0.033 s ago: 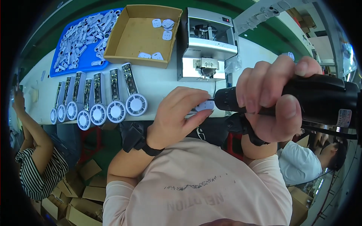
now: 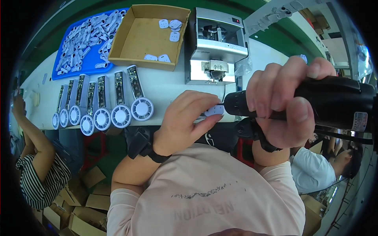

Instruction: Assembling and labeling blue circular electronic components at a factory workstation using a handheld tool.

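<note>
My left hand (image 2: pixel 183 118) pinched a white plate (image 2: pixel 214 110); my right hand (image 2: pixel 285 94) gripped a black power screwdriver (image 2: pixel 330 98), its tip at the plate, though I couldn't tell whether any screw was in. Seven round-headed units (image 2: pixel 142 109) lay uncovered, circuit boards (image 2: pixel 135 82) exposed; loose plates (image 2: pixel 174 37) sat in the carton (image 2: pixel 143 39).

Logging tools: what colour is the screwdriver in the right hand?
The screwdriver is mostly black; head view shows it best.

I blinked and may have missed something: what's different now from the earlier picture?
Nothing has visibly moved, been grasped or let go. The left hand still holds the white part, the right hand still grips the black tool, and the blue tray and cardboard box stay put.
</note>
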A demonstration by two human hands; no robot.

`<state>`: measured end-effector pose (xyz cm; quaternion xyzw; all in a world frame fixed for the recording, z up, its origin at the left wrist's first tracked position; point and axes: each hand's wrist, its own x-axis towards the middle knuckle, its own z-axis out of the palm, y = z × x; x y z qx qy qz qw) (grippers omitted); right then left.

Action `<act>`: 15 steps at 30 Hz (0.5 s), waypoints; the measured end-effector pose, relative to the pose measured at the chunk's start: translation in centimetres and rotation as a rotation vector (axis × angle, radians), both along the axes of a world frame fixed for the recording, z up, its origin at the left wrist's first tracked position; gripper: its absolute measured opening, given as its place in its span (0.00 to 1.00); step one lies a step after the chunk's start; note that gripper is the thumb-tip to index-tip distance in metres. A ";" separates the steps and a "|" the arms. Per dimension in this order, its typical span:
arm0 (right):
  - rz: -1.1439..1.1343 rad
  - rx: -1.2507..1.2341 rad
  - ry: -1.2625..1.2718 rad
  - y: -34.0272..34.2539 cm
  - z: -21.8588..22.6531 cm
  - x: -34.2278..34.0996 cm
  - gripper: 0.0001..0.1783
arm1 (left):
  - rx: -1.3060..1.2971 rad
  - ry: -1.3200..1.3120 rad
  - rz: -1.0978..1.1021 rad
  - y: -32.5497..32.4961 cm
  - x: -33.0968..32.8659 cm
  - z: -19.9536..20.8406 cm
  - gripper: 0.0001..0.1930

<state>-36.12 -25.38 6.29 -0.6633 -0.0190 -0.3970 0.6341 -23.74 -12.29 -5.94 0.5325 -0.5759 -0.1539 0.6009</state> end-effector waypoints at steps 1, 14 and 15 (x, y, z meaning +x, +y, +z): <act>-0.005 -0.008 0.015 0.0 0.0 0.1 0.23 | -0.007 -0.005 -0.016 -0.1 0.0 0.1 0.19; 0.067 -0.044 0.005 0.5 0.0 -1.2 0.23 | -0.018 0.078 -0.071 0.1 -0.8 -0.6 0.21; 0.065 -0.041 0.004 0.3 0.1 -1.3 0.23 | -0.015 0.077 -0.072 0.2 -0.8 -0.8 0.21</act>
